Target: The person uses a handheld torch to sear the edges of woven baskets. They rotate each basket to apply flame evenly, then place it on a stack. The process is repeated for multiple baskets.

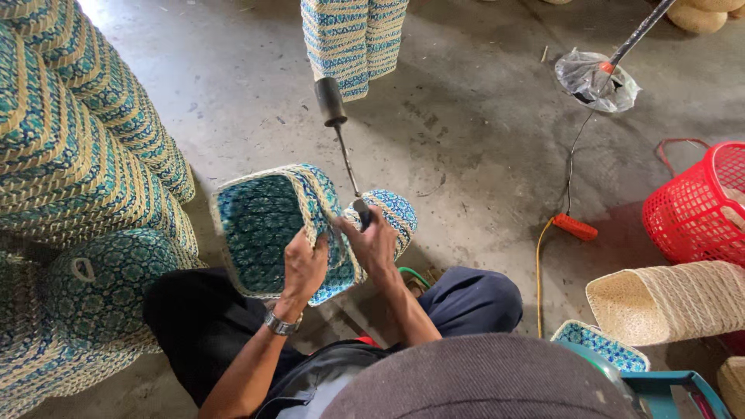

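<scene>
My left hand (pixel 304 265), a watch on its wrist, grips the rim of a square woven basket (pixel 260 225) patterned in blue and cream. The basket is tipped on its side over my lap, its opening toward me. My right hand (pixel 378 244) sits just right of that rim and is closed on the lower end of a long tool (pixel 346 159). The tool has a thin metal shaft and a black cylinder at its far end, pointing away from me. A rounded blue woven piece (pixel 394 209) shows behind my right hand.
Stacked blue-and-cream baskets (pixel 70 155) fill the left side; another stack (pixel 353 39) stands ahead. On the right are a red plastic basket (pixel 691 206), a natural-coloured woven basket (pixel 667 299) lying down, a plastic bag (pixel 597 77), and a yellow hose with a red grip (pixel 574 226).
</scene>
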